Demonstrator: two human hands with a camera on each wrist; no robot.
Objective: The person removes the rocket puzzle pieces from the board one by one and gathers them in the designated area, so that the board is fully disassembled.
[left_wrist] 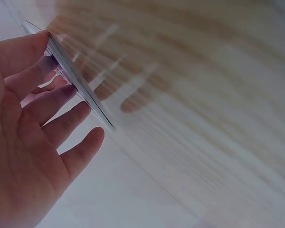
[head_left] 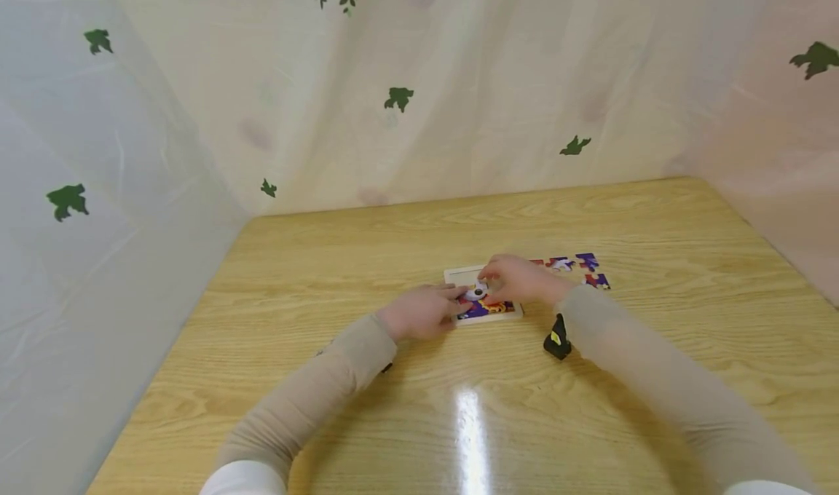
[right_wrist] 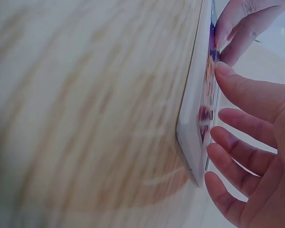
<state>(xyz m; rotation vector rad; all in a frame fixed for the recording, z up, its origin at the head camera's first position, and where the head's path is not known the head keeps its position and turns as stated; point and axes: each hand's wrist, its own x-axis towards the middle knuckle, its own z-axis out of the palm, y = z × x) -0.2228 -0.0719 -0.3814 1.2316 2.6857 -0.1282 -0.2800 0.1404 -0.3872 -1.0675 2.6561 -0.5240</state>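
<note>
A jigsaw puzzle in a shallow white frame point(head_left: 491, 319) lies on the table, with purple, red and yellow pieces point(head_left: 488, 307) along its near side. A white piece with a dark eye point(head_left: 478, 291) sits in it between both hands. My left hand point(head_left: 424, 311) reaches over the frame's left side, its fingers extended onto the puzzle. From the right, my right hand point(head_left: 518, 280) has thumb and fingertips spread around the eye piece, touching the puzzle. In the right wrist view, the right thumb point(right_wrist: 249, 92) rests at the puzzle surface, close to the left fingers.
Several loose jigsaw pieces point(head_left: 588, 261) lie right of the frame, partly hidden by the right hand. A black wrist device point(head_left: 557, 341) hangs below the right sleeve. The wooden table point(head_left: 314, 255) meets a pale curtain point(head_left: 472, 116) with green leaf shapes at the back.
</note>
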